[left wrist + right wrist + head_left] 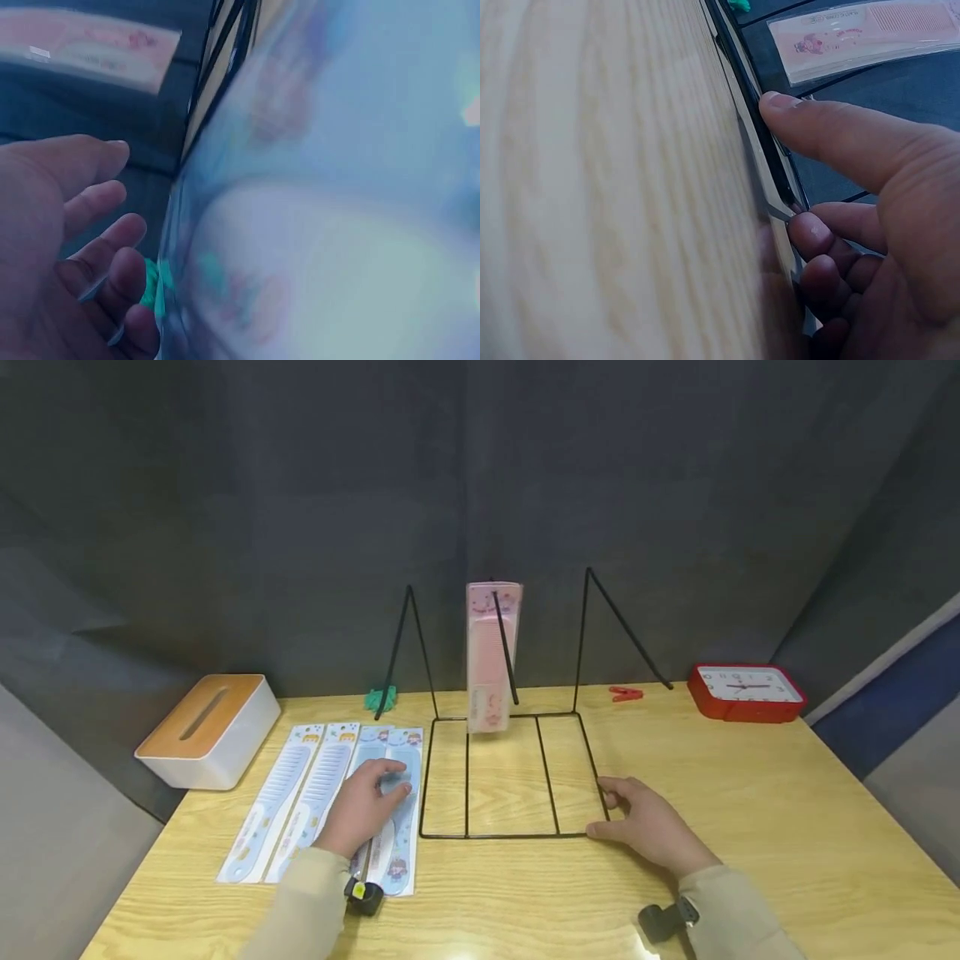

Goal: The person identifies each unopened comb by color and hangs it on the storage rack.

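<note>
Wire rack [507, 836], black, one: flat on a wood-grain table [720, 760], with three uprights along the back and a slanting arm from each. Pink comb packet [483, 664], one: on the middle arm of the rack, upright, face forward. Blue comb packets, four: flat on the table just left of the rack, long ends toward the front edge; first [270, 806] and second [311, 797] side by side, third [367, 745] mostly covered, fourth [402, 831] nearest the rack. Left hand [366, 806]: over the third and fourth packets, thumb and forefinger moderately wide, nothing between; contact with the packets impossible to tell. Right hand [648, 822]: at the right front corner of the rack, grip narrow, thumb and curled fingers against the black rods. Also on the table: white box [213, 752] with a slotted wooden lid, far left; green object [390, 697], behind the left arm of the rack; red clip [626, 693], back right; red-cased clock [750, 689], far right. Behind all: dark backdrop [675, 485].
</note>
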